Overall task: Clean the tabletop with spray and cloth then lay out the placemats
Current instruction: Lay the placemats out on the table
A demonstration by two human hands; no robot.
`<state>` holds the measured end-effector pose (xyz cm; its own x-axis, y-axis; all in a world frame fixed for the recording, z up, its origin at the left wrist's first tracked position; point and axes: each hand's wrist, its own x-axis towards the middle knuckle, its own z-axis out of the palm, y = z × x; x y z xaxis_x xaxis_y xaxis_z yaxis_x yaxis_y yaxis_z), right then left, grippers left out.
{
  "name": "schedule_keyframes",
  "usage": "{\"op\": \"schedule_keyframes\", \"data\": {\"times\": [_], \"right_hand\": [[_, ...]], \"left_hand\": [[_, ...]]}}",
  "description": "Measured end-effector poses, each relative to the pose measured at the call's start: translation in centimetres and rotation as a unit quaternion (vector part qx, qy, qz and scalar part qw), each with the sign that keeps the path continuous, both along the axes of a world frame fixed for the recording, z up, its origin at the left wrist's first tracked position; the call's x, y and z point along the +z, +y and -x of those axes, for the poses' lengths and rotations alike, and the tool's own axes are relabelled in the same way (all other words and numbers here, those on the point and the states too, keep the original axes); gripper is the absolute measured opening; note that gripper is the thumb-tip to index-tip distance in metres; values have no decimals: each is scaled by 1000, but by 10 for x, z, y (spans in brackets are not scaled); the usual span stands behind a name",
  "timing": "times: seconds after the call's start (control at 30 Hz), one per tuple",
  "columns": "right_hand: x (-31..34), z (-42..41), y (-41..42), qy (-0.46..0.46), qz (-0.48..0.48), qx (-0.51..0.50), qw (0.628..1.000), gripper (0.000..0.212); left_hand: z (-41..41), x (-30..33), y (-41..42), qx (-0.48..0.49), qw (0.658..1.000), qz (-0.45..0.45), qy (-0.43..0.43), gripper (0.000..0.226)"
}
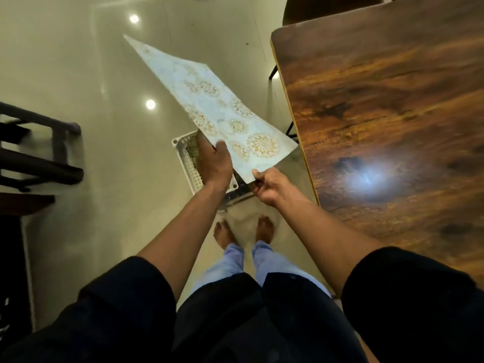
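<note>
Above white perforated plastic basket (pixel 189 163) on floor, at nine o'clock of dark wood-grain tabletop (pixel 392 113): pale thin gold-medallion placemat (pixel 222 111), light, floppy, likely slippery, pinched at near edge by left hand (pixel 214 161) and right hand (pixel 267 187); best held at opposite corners.

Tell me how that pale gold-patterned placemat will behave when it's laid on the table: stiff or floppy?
The pale placemat with gold floral medallions is probably semi-stiff: gripped only at its near edge by the left hand and right hand, it extends outward with little droop. It seems thin and light, and may slide on the glossy wooden tabletop.
</note>
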<state>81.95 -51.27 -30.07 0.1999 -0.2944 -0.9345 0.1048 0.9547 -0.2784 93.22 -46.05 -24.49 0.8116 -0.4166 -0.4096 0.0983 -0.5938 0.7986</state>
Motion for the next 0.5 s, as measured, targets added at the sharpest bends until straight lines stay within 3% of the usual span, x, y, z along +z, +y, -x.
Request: {"op": "schedule_keyframes", "data": {"times": [0.27, 0.4, 0.5], "right_hand": [[83, -56, -27, -50, 152, 12, 987, 46], [114, -48, -30, -60, 232, 52, 969, 35], [125, -29, -32, -58, 254, 44, 964, 43]], "left_hand": [[-77, 51, -3, 88, 990, 110, -5, 63], [-96, 57, 0, 97, 980, 176, 0, 66], [-94, 59, 0, 101, 977, 185, 42, 66]]}}
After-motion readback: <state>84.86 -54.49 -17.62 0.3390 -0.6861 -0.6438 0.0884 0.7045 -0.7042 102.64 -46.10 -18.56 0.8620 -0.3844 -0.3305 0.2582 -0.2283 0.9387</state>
